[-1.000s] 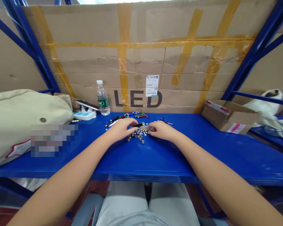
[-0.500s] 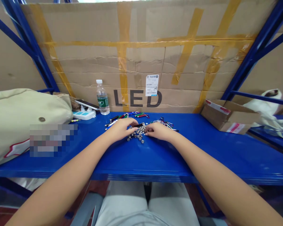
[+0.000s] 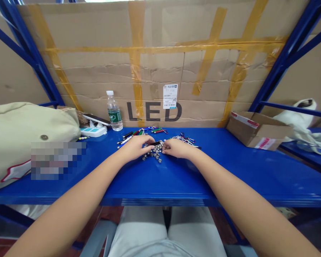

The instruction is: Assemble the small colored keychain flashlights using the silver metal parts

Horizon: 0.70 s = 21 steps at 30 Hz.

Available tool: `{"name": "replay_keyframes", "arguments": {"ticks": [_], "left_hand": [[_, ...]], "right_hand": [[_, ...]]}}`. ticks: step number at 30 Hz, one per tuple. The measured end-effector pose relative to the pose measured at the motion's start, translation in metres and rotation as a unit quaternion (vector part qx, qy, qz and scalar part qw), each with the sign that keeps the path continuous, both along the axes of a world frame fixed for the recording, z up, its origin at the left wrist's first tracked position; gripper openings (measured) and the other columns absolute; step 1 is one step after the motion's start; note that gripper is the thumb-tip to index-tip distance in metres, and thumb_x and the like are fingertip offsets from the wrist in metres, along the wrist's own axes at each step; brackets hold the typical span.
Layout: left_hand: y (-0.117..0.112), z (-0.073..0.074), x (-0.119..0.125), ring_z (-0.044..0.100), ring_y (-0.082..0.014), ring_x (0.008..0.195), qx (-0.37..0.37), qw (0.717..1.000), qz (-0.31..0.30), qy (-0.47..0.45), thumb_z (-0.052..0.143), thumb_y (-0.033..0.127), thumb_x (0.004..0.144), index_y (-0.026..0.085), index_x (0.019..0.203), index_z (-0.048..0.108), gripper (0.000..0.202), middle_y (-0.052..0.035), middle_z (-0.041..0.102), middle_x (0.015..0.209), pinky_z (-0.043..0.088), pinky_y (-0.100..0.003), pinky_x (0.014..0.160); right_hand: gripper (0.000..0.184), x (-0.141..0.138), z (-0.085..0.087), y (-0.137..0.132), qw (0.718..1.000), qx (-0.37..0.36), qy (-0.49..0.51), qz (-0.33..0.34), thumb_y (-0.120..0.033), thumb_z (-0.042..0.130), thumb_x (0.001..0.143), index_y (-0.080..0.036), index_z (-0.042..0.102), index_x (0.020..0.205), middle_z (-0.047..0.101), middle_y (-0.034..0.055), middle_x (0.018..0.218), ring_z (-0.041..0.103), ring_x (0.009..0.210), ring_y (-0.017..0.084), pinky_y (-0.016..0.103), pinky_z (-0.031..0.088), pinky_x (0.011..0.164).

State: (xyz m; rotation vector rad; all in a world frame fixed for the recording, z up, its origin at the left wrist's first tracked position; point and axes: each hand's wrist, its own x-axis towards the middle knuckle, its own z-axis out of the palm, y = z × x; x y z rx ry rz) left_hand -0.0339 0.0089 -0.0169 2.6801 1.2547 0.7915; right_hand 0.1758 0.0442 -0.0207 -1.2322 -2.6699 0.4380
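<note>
My left hand (image 3: 138, 146) is closed around a small black flashlight tube (image 3: 156, 143), which points to the right. The fingers of my right hand (image 3: 175, 147) are pinched together close to the tube's right end; what they hold, if anything, is hidden. Below and between both hands lies a heap of small silver metal pieces (image 3: 155, 155), too small to name surely. Behind my left hand are several coloured flashlights (image 3: 128, 135) in black, red, silver and blue. More of them with clips, one a red flashlight (image 3: 158, 131), lie farther back.
Coloured carabiner clips (image 3: 186, 138) lie behind my right hand. A water bottle (image 3: 115, 112) and a white power strip (image 3: 94, 131) stand at the back left. A beige bag (image 3: 29, 132) covers the left side; an open cardboard box (image 3: 256, 130) sits right on the blue table (image 3: 160, 182).
My right fingertips have come slightly closer to the end of the black tube. The whole view has shifted a little. My left hand keeps its hold.
</note>
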Motion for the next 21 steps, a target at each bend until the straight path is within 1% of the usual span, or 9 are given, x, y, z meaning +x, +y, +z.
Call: {"name": "replay_keyframes", "arguments": {"ticks": [2, 4, 6, 8, 12, 14, 17, 21], "left_hand": [[0.000, 0.000, 0.000, 0.063, -0.0173, 0.088, -0.006, 1.000, 0.002, 0.000, 0.054, 0.033, 0.084, 0.019, 0.097, 0.060, 0.020, -0.0022, 0.068, 0.094, 0.049, -0.029, 0.081], [-0.001, 0.001, 0.000, 0.063, -0.0174, 0.088, -0.012, 1.000, 0.005, 0.004, 0.054, 0.033, 0.084, 0.019, 0.097, 0.060, 0.020, -0.0025, 0.069, 0.094, 0.048, -0.029, 0.081], [-0.001, 0.001, 0.000, 0.063, -0.0173, 0.087, -0.018, 1.000, 0.005, 0.008, 0.054, 0.032, 0.084, 0.019, 0.098, 0.060, 0.020, -0.0026, 0.069, 0.095, 0.048, -0.029, 0.080], [-0.001, 0.002, 0.000, 0.063, -0.0171, 0.087, -0.019, 1.000, 0.000, 0.012, 0.053, 0.032, 0.084, 0.019, 0.098, 0.060, 0.020, -0.0026, 0.069, 0.095, 0.048, -0.029, 0.079], [-0.002, 0.002, 0.000, 0.063, -0.0171, 0.087, -0.014, 1.000, -0.006, 0.018, 0.053, 0.031, 0.084, 0.019, 0.098, 0.060, 0.019, -0.0024, 0.068, 0.094, 0.048, -0.029, 0.078], [-0.002, 0.002, 0.000, 0.063, -0.0171, 0.086, -0.013, 1.000, -0.004, 0.016, 0.053, 0.031, 0.084, 0.019, 0.098, 0.060, 0.019, -0.0024, 0.068, 0.094, 0.048, -0.028, 0.078], [-0.003, 0.003, 0.001, 0.063, -0.0172, 0.086, -0.013, 1.000, -0.003, 0.012, 0.053, 0.031, 0.084, 0.019, 0.098, 0.060, 0.019, -0.0025, 0.068, 0.094, 0.048, -0.028, 0.079], [-0.003, 0.004, 0.001, 0.063, -0.0172, 0.088, -0.014, 1.000, -0.007, 0.015, 0.054, 0.030, 0.084, 0.019, 0.098, 0.060, 0.019, -0.0029, 0.068, 0.095, 0.048, -0.029, 0.080]], "right_hand": [[0.011, 0.006, 0.000, 0.002, 0.999, -0.009, 0.036, 0.005, -0.017, 0.055, 0.078, -0.016, 0.066, 0.081, 0.069, 0.0044, 0.081, 0.059, 0.071, 0.014, 0.021, 0.039, 0.062], [0.011, 0.013, 0.002, 0.002, 0.994, -0.037, 0.104, 0.005, -0.021, 0.054, 0.080, -0.015, 0.064, 0.081, 0.068, 0.0043, 0.080, 0.058, 0.071, 0.013, 0.022, 0.040, 0.062], [0.015, 0.019, 0.007, 0.000, 0.980, -0.081, 0.181, 0.007, -0.028, 0.054, 0.081, -0.015, 0.062, 0.082, 0.065, 0.0031, 0.078, 0.055, 0.068, 0.012, 0.023, 0.040, 0.062], [0.020, 0.021, 0.012, -0.005, 0.963, -0.124, 0.237, 0.010, -0.035, 0.055, 0.080, -0.015, 0.060, 0.082, 0.061, 0.0009, 0.074, 0.050, 0.063, 0.010, 0.023, 0.039, 0.060], [0.025, 0.016, 0.018, -0.015, 0.943, -0.172, 0.285, 0.020, -0.040, 0.059, 0.077, -0.015, 0.057, 0.079, 0.050, -0.0034, 0.065, 0.041, 0.056, 0.008, 0.022, 0.034, 0.054], [0.026, 0.012, 0.018, -0.018, 0.936, -0.182, 0.300, 0.027, -0.041, 0.059, 0.076, -0.015, 0.057, 0.078, 0.047, -0.0042, 0.063, 0.040, 0.055, 0.008, 0.022, 0.032, 0.053], [0.026, 0.009, 0.016, -0.018, 0.928, -0.182, 0.324, 0.026, -0.041, 0.060, 0.076, -0.015, 0.057, 0.079, 0.047, -0.0041, 0.063, 0.040, 0.056, 0.007, 0.022, 0.031, 0.052], [0.026, 0.007, 0.012, -0.016, 0.931, -0.142, 0.335, 0.008, -0.041, 0.060, 0.076, -0.015, 0.058, 0.082, 0.047, -0.0041, 0.063, 0.039, 0.056, 0.008, 0.022, 0.030, 0.052]]}}
